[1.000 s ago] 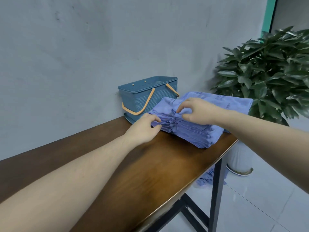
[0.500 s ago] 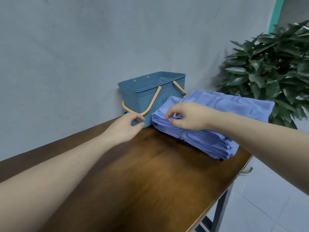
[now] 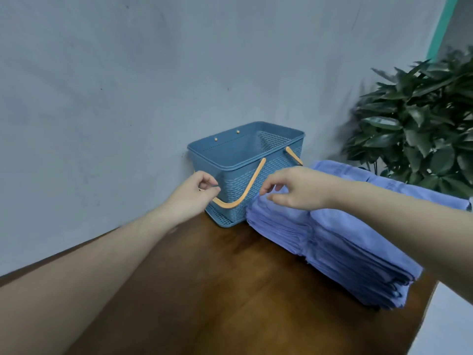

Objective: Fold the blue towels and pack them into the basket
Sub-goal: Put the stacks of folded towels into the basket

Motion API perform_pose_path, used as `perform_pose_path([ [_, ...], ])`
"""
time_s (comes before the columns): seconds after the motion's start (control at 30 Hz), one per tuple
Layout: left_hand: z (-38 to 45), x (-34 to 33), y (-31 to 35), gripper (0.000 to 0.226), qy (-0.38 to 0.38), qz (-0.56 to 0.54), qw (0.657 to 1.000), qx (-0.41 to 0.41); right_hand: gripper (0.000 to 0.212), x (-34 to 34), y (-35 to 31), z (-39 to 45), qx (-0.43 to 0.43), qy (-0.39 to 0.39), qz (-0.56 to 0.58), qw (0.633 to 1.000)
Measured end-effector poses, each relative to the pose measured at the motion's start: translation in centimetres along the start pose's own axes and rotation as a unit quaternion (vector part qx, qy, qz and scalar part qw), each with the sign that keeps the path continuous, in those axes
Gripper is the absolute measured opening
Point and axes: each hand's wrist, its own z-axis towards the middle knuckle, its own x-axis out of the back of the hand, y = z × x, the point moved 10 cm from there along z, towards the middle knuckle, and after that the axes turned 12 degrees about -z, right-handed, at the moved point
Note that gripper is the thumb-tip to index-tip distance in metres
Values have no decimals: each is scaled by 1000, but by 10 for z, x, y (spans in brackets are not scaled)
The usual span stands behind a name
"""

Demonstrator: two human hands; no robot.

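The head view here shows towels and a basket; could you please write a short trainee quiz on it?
1. True or false: the basket already holds folded towels.
2. Which hand is at the basket's orange handle? A) left hand B) right hand
3. Fill in: the stack of blue towels lies on the wooden ____.

Key: 1 false, no towels show inside it; 2 A; 3 table.
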Motion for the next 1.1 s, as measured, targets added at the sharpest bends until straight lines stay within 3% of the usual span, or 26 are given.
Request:
perform_pose_path([
  [0.17, 5, 11, 18, 8, 21, -37, 999, 30, 22, 29, 12, 7, 6, -3, -16, 1000],
  [0.5, 19, 31, 23, 27, 157, -90, 974, 136, 27, 66, 110, 50, 1, 29, 10, 1000],
  [0.7, 30, 30, 22, 36, 195, -75, 959, 189, 26, 103, 172, 92, 2, 129, 14, 992],
  [1.0, 67, 26, 10, 61, 197, -65, 945, 252, 50, 57, 234, 169, -97, -8, 117, 988],
  [1.1, 79, 20, -3, 47, 154, -56, 944, 285, 56, 41, 249, 190, -119, -26, 139, 983],
])
